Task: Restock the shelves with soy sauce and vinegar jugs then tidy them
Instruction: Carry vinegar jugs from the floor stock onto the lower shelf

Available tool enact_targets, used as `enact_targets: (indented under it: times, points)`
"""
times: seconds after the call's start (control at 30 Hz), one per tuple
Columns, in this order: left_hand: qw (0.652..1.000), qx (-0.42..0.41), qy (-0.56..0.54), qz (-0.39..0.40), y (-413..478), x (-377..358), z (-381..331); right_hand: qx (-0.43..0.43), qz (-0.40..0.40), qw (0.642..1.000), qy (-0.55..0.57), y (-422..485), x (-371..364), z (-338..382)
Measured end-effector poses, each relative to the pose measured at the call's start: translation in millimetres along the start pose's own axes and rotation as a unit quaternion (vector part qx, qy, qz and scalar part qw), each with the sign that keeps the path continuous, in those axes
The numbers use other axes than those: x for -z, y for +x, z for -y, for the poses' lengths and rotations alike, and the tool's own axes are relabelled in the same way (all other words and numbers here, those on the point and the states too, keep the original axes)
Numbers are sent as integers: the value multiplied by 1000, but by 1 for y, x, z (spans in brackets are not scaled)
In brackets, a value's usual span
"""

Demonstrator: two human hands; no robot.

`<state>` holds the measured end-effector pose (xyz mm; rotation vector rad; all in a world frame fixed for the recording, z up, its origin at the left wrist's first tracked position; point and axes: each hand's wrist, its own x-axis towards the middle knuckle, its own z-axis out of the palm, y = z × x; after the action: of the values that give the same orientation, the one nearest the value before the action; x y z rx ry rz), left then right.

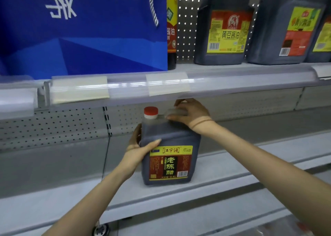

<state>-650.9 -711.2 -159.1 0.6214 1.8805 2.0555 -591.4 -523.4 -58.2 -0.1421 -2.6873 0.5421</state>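
Position: vinegar jug (170, 153) upright on lower shelf (232, 164), long axis vertical, red cap (151, 111) up, label facing me. My left hand (138, 146) clasps its left side; my right hand (189, 114) curls round the top handle (171, 112).

Cool, even store light comes from overhead. Glare streaks the clear price rail (161, 85); the pegboard (186, 20) holes glow as bright dots. Soft shadow fills the back of the lower shelf (62, 196). Straight edges bow near the borders, and the soy sauce jugs (272, 38) at upper right smear out of focus.
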Motion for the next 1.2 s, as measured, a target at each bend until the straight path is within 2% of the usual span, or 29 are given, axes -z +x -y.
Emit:
enact_targets:
  times: [0.13, 0.37, 0.57, 0.9, 1.13, 1.2]
  points:
    - [998, 30, 46, -18, 16, 18, 7, 4, -40, 999, 36, 14, -35, 4]
    - [992, 9, 121, 23, 38, 40, 11, 30, -143, 989, 37, 22, -53, 10]
    - [988, -8, 150, 32, 45, 46, 9, 19, -181, 983, 29, 34, -70, 4]
    - [991, -15, 128, 33, 46, 40, 15, 31, -184, 982, -8, 40, -78, 0]
    - [996, 31, 74, 27, 27, 37, 32, 24, -194, 981, -17, 34, -79, 3]
    - [994, 43, 96, 44, 17, 37, 39, 10, -177, 984, -24, 31, -80, 1]
